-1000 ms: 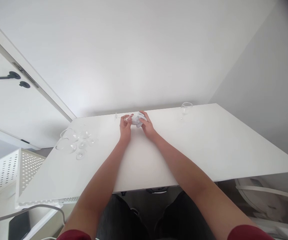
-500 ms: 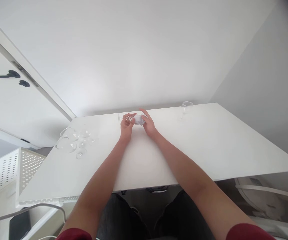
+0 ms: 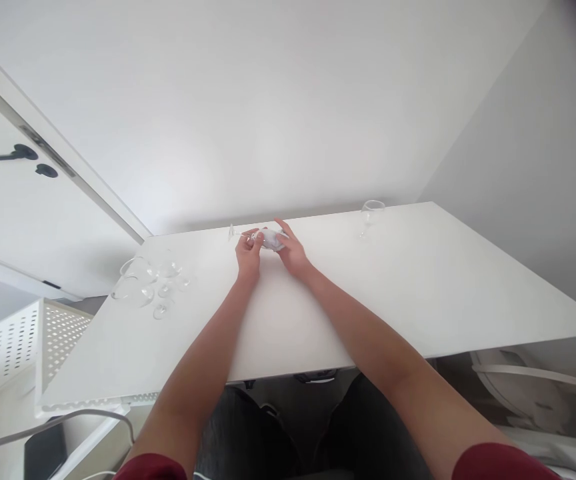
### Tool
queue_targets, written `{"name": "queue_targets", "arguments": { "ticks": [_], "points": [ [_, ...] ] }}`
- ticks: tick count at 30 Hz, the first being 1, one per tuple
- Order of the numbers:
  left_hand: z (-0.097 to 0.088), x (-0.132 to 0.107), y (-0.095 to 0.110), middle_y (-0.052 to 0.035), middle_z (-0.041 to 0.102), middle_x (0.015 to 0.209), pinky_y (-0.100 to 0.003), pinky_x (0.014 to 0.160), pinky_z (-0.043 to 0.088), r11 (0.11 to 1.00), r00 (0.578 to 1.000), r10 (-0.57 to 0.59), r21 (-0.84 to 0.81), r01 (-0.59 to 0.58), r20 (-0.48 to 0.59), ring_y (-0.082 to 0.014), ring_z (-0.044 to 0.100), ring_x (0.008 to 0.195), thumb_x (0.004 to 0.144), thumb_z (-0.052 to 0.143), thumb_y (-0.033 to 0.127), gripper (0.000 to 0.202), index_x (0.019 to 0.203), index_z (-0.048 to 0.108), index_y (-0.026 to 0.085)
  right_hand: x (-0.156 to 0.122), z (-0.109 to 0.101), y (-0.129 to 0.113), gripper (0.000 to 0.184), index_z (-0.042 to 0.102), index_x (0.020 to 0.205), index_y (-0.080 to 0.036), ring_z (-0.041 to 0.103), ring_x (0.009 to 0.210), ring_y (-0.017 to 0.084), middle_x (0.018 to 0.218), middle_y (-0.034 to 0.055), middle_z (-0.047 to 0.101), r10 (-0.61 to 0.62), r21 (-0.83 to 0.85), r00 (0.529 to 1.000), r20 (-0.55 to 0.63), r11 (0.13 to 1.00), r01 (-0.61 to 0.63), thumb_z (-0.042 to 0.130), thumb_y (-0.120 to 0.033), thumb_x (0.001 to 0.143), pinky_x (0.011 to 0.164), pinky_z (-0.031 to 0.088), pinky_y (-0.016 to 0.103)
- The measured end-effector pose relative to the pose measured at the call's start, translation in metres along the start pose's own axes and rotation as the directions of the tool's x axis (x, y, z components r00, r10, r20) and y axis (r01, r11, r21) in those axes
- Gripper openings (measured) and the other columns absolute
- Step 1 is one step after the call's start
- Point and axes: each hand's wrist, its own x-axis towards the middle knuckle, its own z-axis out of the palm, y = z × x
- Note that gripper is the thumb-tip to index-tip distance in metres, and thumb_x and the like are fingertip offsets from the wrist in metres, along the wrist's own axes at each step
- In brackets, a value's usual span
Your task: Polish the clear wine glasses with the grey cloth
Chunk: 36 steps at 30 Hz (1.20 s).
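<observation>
A clear wine glass lies tilted sideways in the air over the table's back edge, its foot pointing left. My left hand is closed around it near the stem and the base of the bowl. On the bowl side, my right hand presses a pale white cloth against the glass, thumb bent and one finger stretched out behind. Cloth and fingers hide most of the bowl.
Several clear stemmed glasses stand clustered at the left of the white table. One wine glass stands alone near the back edge on the right. Behind the table rises a white wall. A perforated white rack borders the left side.
Both hands have shifted slightly left with the glass and cloth. The glass's foot and stem now show more clearly, and the right hand's fingers have moved over the cloth.
</observation>
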Motion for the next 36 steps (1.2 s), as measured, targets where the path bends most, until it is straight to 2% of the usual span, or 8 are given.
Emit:
{"name": "queue_targets", "arguments": {
  "ticks": [3, 9, 13, 16, 20, 25, 29, 36],
  "points": [
    [0.002, -0.002, 0.003, -0.0132, 0.078, 0.114, -0.041, 0.098, 0.055, 0.999, 0.999, 0.019, -0.032, -0.018, 0.035, -0.0256, 0.073, 0.108, 0.085, 0.079, 0.054, 0.043, 0.110, 0.067, 0.021, 0.004, -0.007, -0.002, 0.057, 0.059, 0.139, -0.031, 0.065, 0.095, 0.023, 0.106, 0.0021, 0.072, 0.058, 0.122, 0.998, 0.034, 0.991, -0.062, 0.064, -0.055, 0.088, 0.091, 0.054, 0.041],
    [0.002, -0.005, 0.003, -0.0094, 0.076, 0.125, -0.042, 0.101, 0.053, 1.000, 1.000, -0.015, 0.002, 0.015, -0.027, -0.0234, 0.072, 0.111, 0.089, 0.074, 0.054, 0.034, 0.100, 0.061, 0.024, 0.005, -0.009, 0.002, 0.038, 0.069, 0.120, -0.029, 0.057, 0.106, 0.021, 0.119, 0.0021, 0.065, -0.092, -0.175, 0.993, -0.076, 0.981, 0.078, 0.069, -0.049, 0.087, 0.103, 0.046, 0.035],
    [0.001, -0.004, 0.000, -0.0100, 0.070, 0.139, -0.042, 0.106, 0.050, 1.000, 0.998, -0.001, -0.028, 0.002, 0.071, -0.0237, 0.066, 0.125, 0.095, 0.064, 0.057, 0.034, 0.098, 0.061, 0.024, 0.007, -0.011, 0.004, 0.050, 0.062, 0.133, -0.032, 0.058, 0.107, 0.023, 0.120, 0.0027, 0.063, 0.042, 0.032, 0.992, -0.115, 0.999, -0.039, 0.067, -0.050, 0.086, 0.095, 0.050, 0.036],
    [0.000, -0.001, -0.003, -0.0133, 0.068, 0.142, -0.044, 0.106, 0.050, 0.996, 0.992, -0.006, -0.087, 0.017, 0.130, -0.0260, 0.066, 0.125, 0.097, 0.063, 0.055, 0.034, 0.099, 0.061, 0.022, 0.007, -0.013, 0.000, 0.056, 0.060, 0.137, -0.031, 0.060, 0.105, 0.024, 0.114, 0.0030, 0.066, 0.083, 0.096, 0.997, 0.002, 0.992, -0.083, 0.068, -0.050, 0.085, 0.092, 0.050, 0.037],
    [0.000, 0.001, -0.004, -0.0137, 0.074, 0.128, -0.048, 0.105, 0.050, 0.992, 0.995, -0.002, -0.124, 0.015, 0.104, -0.0276, 0.069, 0.120, 0.095, 0.065, 0.050, 0.030, 0.093, 0.060, 0.021, 0.004, -0.012, -0.004, 0.046, 0.066, 0.129, -0.029, 0.060, 0.103, 0.024, 0.116, 0.0028, 0.069, 0.036, 0.000, 0.992, 0.125, 0.999, -0.037, 0.067, -0.048, 0.087, 0.091, 0.048, 0.036],
    [0.002, -0.001, -0.003, -0.0117, 0.074, 0.130, -0.049, 0.106, 0.048, 0.997, 0.996, 0.013, -0.082, -0.006, 0.092, -0.0265, 0.067, 0.123, 0.096, 0.064, 0.047, 0.025, 0.094, 0.062, 0.022, 0.005, -0.013, 0.002, 0.033, 0.068, 0.115, -0.028, 0.057, 0.093, 0.021, 0.105, 0.0011, 0.065, -0.047, -0.103, 0.999, 0.011, 0.994, 0.048, 0.065, -0.049, 0.089, 0.087, 0.046, 0.033],
    [0.003, -0.001, -0.005, -0.0122, 0.070, 0.138, -0.046, 0.105, 0.049, 0.998, 0.995, -0.008, -0.054, 0.014, 0.097, -0.0248, 0.067, 0.121, 0.096, 0.064, 0.049, 0.028, 0.095, 0.060, 0.022, 0.007, -0.016, 0.005, 0.042, 0.064, 0.127, -0.031, 0.057, 0.092, 0.020, 0.104, 0.0005, 0.063, 0.022, -0.031, 0.997, -0.079, 0.999, -0.024, 0.067, -0.047, 0.088, 0.085, 0.047, 0.031],
    [0.003, -0.001, -0.004, -0.0126, 0.074, 0.130, -0.044, 0.099, 0.052, 0.998, 0.993, 0.005, -0.064, 0.003, 0.118, -0.0259, 0.069, 0.118, 0.096, 0.062, 0.054, 0.033, 0.092, 0.056, 0.022, 0.002, -0.015, -0.008, 0.048, 0.064, 0.130, -0.029, 0.061, 0.100, 0.023, 0.114, 0.0034, 0.070, 0.099, 0.088, 0.983, 0.152, 0.990, -0.113, 0.068, -0.047, 0.086, 0.087, 0.049, 0.036]
  ]
}}
